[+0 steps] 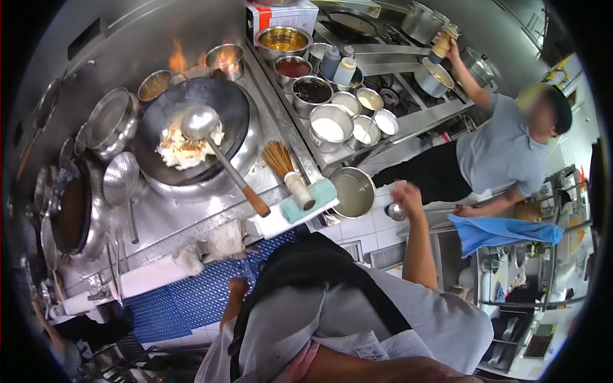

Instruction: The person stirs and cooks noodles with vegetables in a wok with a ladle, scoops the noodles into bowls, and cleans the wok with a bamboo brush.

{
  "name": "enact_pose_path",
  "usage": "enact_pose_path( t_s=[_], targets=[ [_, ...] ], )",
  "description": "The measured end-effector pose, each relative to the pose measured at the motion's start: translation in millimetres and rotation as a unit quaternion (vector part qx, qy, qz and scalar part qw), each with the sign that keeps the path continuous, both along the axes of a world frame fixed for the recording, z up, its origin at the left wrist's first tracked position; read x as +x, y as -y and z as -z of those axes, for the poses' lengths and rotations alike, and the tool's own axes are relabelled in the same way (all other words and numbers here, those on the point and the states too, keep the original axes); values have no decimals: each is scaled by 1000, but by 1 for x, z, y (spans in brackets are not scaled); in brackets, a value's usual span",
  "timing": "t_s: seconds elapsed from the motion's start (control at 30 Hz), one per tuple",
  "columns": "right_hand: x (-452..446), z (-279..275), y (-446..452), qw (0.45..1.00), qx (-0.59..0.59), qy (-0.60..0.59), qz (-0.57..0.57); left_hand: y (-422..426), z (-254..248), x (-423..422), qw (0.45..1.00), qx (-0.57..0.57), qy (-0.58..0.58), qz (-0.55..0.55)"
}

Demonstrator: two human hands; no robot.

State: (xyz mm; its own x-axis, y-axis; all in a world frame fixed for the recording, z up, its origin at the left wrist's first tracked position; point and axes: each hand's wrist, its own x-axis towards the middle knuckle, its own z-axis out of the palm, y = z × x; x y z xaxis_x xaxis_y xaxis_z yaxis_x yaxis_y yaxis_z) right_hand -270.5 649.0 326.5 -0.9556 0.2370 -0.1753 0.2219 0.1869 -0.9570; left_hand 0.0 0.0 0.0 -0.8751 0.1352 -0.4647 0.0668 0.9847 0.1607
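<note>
My right hand [408,196] is raised at the right of the stove, its fingers curled in; what they hold, if anything, does not show. Just beyond it is a small round metal ladle bowl [396,212], and I cannot tell whether they touch. Low at the counter's front edge is my left hand [237,286], its fingers not readable. A crumpled whitish cloth [226,240] lies on the edge above it. In the black wok [153,121], pale food with brown bits [182,148] steams. A ladle [200,122] rests in the wok, its wooden handle leaning toward me over the counter.
Flames [177,57] rise behind the wok. A bamboo brush [287,172] lies by a green cloth [309,200]. Pots of sauces [311,91] and white contents stand at right. A co-worker [504,140] holds a container over a pot. A skimmer [121,179] lies left.
</note>
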Motion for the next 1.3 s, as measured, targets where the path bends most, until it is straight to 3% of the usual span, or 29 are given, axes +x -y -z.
enact_pose_path(
  t_s=[0.03, 0.07, 0.1, 0.13, 0.17, 0.23, 0.27, 0.33, 0.37, 0.4, 0.43, 0.47, 0.5, 0.53, 0.57, 0.6, 0.67, 0.7, 0.73, 0.8, 0.87, 1.03, 1.07, 1.1, 1.17, 1.2, 1.3],
  targets=[
    [-59, -16, 10, 993, 18, -85, -74, -5, -5, -1, 1000, 10, 22, -14],
    [-104, -60, 40, 998, 38, -53, -23, -10, -11, 0, 998, 20, 44, -30],
    [-165, -63, 33, 989, 95, -86, -75, -17, -35, -2, 999, 25, 2, -47],
    [-216, -79, 45, 990, 53, -120, -49, -24, -49, 0, 997, 29, -40, -64],
    [-277, -86, 44, 967, 143, -195, -77, -28, -61, -2, 996, 13, -22, -82],
    [-380, -85, 45, 961, 131, -229, -80, -41, -79, -13, 992, -19, 16, -121],
    [-423, -87, 49, 957, 111, -251, -92, -46, -77, -9, 984, -30, -53, -169],
    [-506, -67, 48, 948, 189, -237, -99, -52, -73, 18, 944, -33, -197, -261],
    [-528, -67, 54, 933, 248, -233, -117, -45, -91, 16, 955, -87, -109, -263],
    [-572, -32, 47, 926, 256, -233, -148, -42, -127, 8, 958, -139, -18, -251],
    [-612, -4, 44, 924, 160, -256, -234, -49, -157, -6, 828, 247, -32, -502],
    [-621, -5, 44, 906, 281, -229, -221, -60, -195, -25, 498, 537, -114, -672],
    [-626, 2, 53, 908, 290, -221, -206, -61, -241, -59, 408, 635, -79, -651],
    [-623, 11, 65, 925, 195, -249, -208, -75, -282, -88, 269, 674, -116, -678],
    [-658, 32, 50, 914, 281, -226, -188, -88, -341, -127, 364, 669, -31, -647],
    [-625, 1, 70, 932, 230, -219, -175, -99, -371, -161, 350, 712, -20, -608],
    [-635, 6, 70, 925, 194, -266, -191, -118, -412, -218, 366, 746, -5, -556],
    [-630, -8, 77, 919, 234, -268, -170, -124, -421, -241, 377, 763, -8, -525],
    [-620, -31, 79, 911, 279, -266, -147, -137, -433, -261, 369, 721, -33, -585],
    [-598, -84, 92, 906, 192, -332, -176, -131, -418, -270, 399, 713, -81, -571],
    [-575, -150, 103, 877, 258, -361, -183, -132, -436, -273, 421, 680, -112, -590],
    [-490, -271, 189, 843, 218, -429, -240, -115, -462, -237, 439, 679, -179, -560],
    [-463, -283, 214, 801, 291, -470, -232, -109, -468, -227, 446, 680, -190, -550],
    [-454, -287, 234, 797, 286, -428, -316, -102, -471, -217, 452, 680, -203, -540],
    [-450, -255, 277, 748, 391, -416, -338, -91, -481, -197, 465, 681, -227, -518],
    [-399, -268, 311, 750, 413, -303, -419, -87, -484, -190, 476, 675, -235, -513],
    [-338, -211, 389, 648, 456, -295, -534, -75, -487, -169, 499, 659, -258, -500]
  ],
)
